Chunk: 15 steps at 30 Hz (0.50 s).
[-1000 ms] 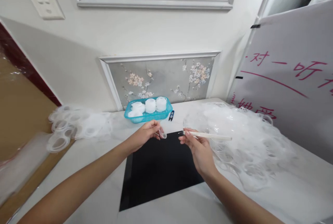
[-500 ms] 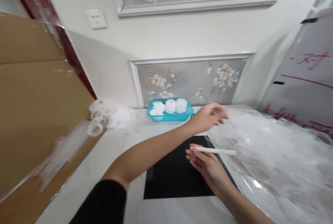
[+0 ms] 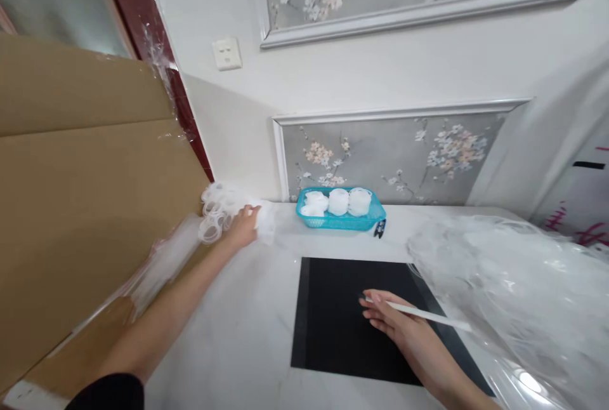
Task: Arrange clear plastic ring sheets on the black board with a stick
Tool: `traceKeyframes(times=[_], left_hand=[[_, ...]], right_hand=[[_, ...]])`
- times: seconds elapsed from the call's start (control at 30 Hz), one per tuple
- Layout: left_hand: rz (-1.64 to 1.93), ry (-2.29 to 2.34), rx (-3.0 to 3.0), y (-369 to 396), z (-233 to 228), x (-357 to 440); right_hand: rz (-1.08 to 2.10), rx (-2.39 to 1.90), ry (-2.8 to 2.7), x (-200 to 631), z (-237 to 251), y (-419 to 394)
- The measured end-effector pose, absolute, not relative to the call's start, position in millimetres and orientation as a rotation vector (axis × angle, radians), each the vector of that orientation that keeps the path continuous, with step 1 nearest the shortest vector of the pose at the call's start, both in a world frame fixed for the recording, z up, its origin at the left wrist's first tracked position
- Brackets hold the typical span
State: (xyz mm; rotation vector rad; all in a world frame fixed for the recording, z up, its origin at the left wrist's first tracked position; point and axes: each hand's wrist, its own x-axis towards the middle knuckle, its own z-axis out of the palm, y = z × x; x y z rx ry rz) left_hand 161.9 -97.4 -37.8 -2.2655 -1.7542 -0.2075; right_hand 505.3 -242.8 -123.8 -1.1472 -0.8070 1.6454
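At the far left of the white table, my left hand [image 3: 243, 227] reaches onto a pile of white, filmy pieces [image 3: 266, 223]. Its fingers curl over them, and what exactly they grip is hidden. Loose translucent rings [image 3: 212, 223] lie just left of that hand. My right hand [image 3: 397, 321] is closed on a slim white stick [image 3: 432, 317] with a dark tip, held slantwise above a black mat [image 3: 342, 327]. Behind the mat, a blue plastic basket [image 3: 342, 224] holds several bundles of white rings [image 3: 339, 202].
A large heap of clear plastic scraps [image 3: 518, 283] covers the table's right side. Cardboard [image 3: 95, 194] stands along the left edge, with a plastic-wrapped bundle [image 3: 166, 257] against it. A small black item [image 3: 379, 228] lies beside the basket. The wall [image 3: 380, 73] rises behind.
My left hand has swung from above the mat's right side, near the plastic heap, to the white pile at far left. My right hand still holds the stick. The view has turned left.
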Motion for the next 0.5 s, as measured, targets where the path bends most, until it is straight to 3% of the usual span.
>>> traceKeyframes(times=[0.23, 0.5], left_hand=[[-0.163, -1.703, -2.323, -74.4, -61.1, 69.4], [-0.709, -1.803, -2.347, -54.2, -8.7, 88.9]], right_hand=[[1.549, -1.17, -0.961, 496.8, -126.8, -240.7], [1.565, -1.174, -1.062, 488.8, -118.4, -234.2]])
